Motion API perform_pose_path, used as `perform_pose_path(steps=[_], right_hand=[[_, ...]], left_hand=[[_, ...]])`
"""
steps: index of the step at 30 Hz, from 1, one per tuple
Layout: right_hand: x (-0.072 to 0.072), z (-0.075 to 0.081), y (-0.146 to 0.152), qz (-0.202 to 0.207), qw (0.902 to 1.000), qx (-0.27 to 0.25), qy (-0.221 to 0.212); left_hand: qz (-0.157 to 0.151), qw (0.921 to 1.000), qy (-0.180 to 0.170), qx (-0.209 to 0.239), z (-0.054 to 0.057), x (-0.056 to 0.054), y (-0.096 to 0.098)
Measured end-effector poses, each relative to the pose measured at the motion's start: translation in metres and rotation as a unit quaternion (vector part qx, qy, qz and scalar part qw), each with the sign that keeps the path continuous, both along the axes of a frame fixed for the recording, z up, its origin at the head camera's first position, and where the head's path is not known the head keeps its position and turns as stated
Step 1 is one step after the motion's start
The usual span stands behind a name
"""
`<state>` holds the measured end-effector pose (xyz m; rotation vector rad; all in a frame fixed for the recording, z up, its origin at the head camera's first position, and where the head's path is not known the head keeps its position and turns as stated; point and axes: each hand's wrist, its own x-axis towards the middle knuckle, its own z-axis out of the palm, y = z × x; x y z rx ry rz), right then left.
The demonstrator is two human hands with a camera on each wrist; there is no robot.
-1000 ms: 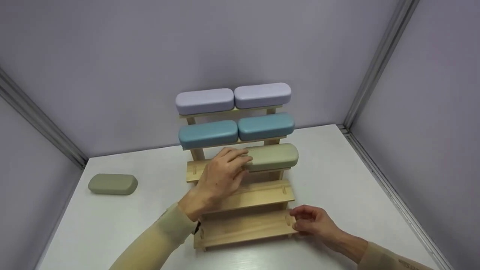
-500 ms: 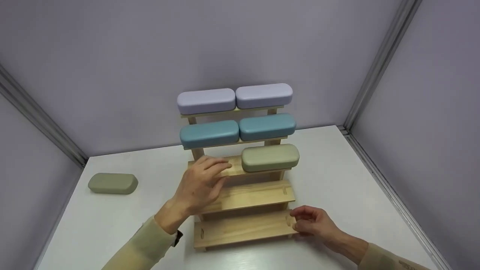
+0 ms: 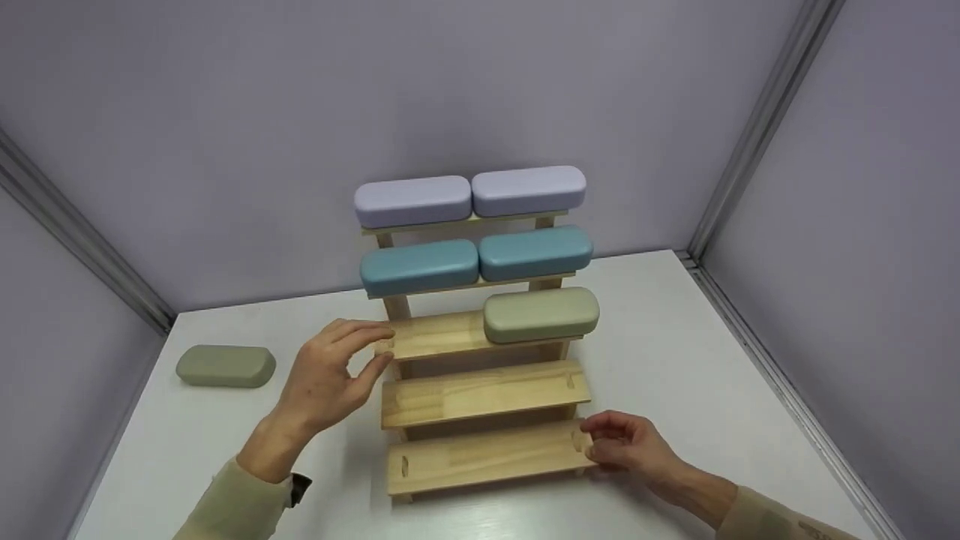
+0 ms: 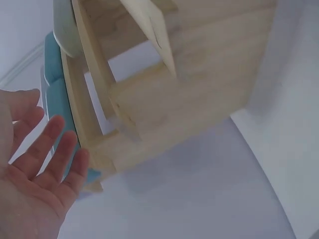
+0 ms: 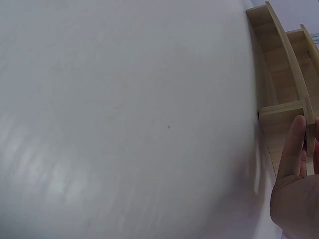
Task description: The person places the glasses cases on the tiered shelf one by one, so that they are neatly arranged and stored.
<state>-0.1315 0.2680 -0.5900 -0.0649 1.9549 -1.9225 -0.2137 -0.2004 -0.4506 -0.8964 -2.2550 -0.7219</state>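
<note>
A wooden tiered stand faces me. On its top tier sit two lilac rounded oblong cases, resembling glasses cases, with two teal cases on the tier below. A pale green case lies on the right half of the middle tier. My left hand holds nothing, its fingers loosely bent near that tier's left end; the left wrist view shows its bare palm. My right hand pinches the right end of the lowest tier, thumb and fingers on either side of the board in the right wrist view.
An olive green case lies on the white table, left of the stand. Pale walls with metal corner rails close in the back and both sides.
My left hand has moved left and down from the pale green case, past the middle tier's left half, to its left end. My right hand stays in place.
</note>
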Motion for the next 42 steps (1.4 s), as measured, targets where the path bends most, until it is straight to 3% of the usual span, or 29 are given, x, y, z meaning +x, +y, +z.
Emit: perform_pose_path(steps=[9,17,23,28,37,42], right_hand=[[0.000,-0.001,0.000,0.005,0.9999,0.003,-0.016],[0.001,0.000,0.001,0.001,0.9998,0.000,-0.018],[0.001,0.000,0.001,0.002,0.9999,-0.002,-0.014],[0.000,0.000,0.001,0.000,0.9999,-0.001,-0.012],[0.001,0.001,0.000,0.010,0.9999,-0.002,0.001],[0.002,0.000,0.000,0.009,1.0000,-0.002,-0.001]], left_hand=[[0.077,0.9954,-0.056,0.001,-0.008,0.005,-0.055],[0.143,0.9830,-0.114,-0.010,-0.032,-0.006,-0.115],[0.176,0.9674,-0.180,-0.026,-0.052,-0.020,-0.155],[0.201,0.9532,-0.218,-0.056,-0.067,-0.033,-0.176],[0.224,0.9266,-0.276,-0.122,-0.089,-0.053,-0.194],[0.230,0.9090,-0.319,-0.136,-0.097,-0.060,-0.197]])
